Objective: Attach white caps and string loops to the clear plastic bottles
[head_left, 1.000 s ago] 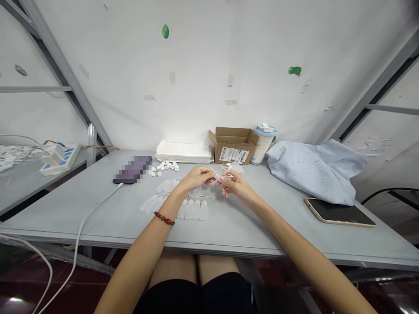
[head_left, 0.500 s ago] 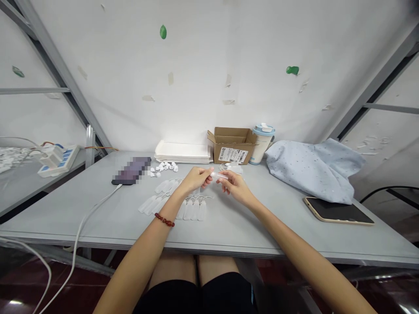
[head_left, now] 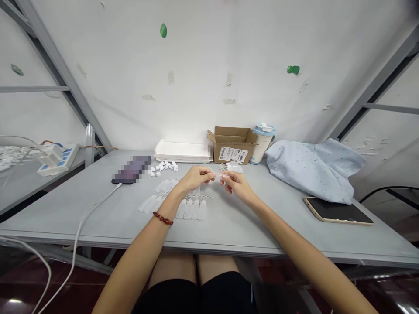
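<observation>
Above the middle of the table, my left hand (head_left: 197,178) and my right hand (head_left: 238,185) face each other with fingertips pinched. Between them is a small clear plastic piece (head_left: 219,175), partly hidden by the fingers; its exact kind is too small to tell. Under and beside my left forearm lie several translucent white tags (head_left: 195,210) with thin white loops, set in rows. More such pieces (head_left: 234,168) lie behind my right hand, by the box. Small white bits (head_left: 166,165) are gathered in a loose heap beyond my left hand.
Along the wall stand a white stack (head_left: 183,151), an open cardboard box (head_left: 233,150) and a lidded tumbler (head_left: 261,146). A pale blue cloth (head_left: 310,168) partly covers a phone (head_left: 338,212) at right. On the left, a dark phone (head_left: 132,170) has a white cable (head_left: 85,216).
My hands stay close together at nearly the same spot. The clear piece between them shows less now, and my right fingers have shifted slightly to the right.
</observation>
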`<state>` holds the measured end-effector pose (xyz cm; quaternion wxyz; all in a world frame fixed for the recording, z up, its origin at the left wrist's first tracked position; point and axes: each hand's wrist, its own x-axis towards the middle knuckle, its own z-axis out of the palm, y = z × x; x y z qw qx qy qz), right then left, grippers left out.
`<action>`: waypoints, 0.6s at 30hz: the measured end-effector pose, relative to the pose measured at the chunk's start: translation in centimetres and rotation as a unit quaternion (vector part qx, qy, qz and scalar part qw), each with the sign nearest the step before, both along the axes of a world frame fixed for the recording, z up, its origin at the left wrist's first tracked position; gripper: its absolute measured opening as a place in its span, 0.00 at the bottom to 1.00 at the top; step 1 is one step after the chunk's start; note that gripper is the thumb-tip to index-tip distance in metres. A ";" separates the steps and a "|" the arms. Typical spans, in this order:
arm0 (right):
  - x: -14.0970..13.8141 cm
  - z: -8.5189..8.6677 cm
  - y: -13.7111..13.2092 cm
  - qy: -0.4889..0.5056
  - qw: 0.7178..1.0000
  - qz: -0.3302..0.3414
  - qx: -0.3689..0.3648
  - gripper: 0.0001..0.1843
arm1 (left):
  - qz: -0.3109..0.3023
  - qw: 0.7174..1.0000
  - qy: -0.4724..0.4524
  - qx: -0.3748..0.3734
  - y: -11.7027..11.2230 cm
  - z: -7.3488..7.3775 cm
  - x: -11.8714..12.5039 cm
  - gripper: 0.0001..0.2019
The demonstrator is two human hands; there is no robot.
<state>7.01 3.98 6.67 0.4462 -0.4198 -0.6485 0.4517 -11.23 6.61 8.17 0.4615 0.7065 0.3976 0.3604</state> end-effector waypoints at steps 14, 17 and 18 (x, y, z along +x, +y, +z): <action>-0.2 -0.1 0.0 0.037 0.999 0.006 -0.004 0.20 | 0.061 0.998 0.017 0.023 -0.6 0.2 0.9 0.21; -0.4 -0.1 -0.1 0.025 1.000 -0.001 0.006 0.20 | 0.063 0.997 0.045 0.018 -0.7 0.2 0.9 0.23; -0.4 -0.1 -0.1 0.022 1.000 -0.003 0.009 0.20 | 0.063 0.997 0.051 0.016 -0.7 0.1 0.8 0.24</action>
